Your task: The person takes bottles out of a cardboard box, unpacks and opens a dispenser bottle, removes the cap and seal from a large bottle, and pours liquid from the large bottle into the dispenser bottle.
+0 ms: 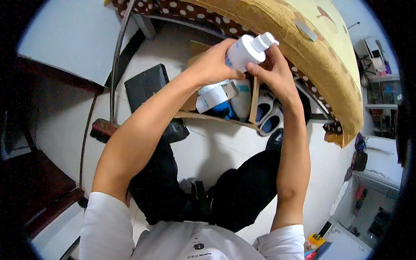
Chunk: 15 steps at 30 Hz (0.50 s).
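White plastic pump bottle (245, 55) at one o'clock, over brown cardboard box (254, 102); pump toward two. Left hand (218, 63) nearer, fingers clasping body; right hand (279, 77) at bottle's four, thumb by shoulder, grip indeterminable.

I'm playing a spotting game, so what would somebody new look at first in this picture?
Probably the white pump bottle near the top middle, held in the left hand with the right hand at its side. Next might come the golden-yellow cover curving across the upper right, and the open cardboard box full of things just below the bottle. The broom on the floor at the left could catch the eye too.
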{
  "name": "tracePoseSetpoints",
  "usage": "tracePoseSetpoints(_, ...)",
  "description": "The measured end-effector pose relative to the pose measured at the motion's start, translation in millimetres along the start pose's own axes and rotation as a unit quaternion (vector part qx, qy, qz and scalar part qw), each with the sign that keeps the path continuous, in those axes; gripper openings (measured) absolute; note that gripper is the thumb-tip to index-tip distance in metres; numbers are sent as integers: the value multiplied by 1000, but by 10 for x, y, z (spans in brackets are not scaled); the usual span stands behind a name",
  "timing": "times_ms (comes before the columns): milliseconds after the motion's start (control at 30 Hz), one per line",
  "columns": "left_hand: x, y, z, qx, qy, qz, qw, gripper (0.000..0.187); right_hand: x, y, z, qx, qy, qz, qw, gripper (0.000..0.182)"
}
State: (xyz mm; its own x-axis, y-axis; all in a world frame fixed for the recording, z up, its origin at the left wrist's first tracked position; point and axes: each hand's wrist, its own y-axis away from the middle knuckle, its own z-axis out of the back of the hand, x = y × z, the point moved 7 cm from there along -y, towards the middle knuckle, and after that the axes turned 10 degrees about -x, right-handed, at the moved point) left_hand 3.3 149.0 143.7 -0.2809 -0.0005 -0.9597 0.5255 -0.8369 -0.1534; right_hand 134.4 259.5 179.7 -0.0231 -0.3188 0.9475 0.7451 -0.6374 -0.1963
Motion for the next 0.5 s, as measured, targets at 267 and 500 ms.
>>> tracePoseSetpoints(267,-217,-60,-279,-104,-114,-65,986,104,175,-19,192,-85,163,26,983,78)
tracePoseSetpoints(500,-328,246,-764,-74,-177,8,981,84,-108,889,1021,-207,317,-14,926,64)
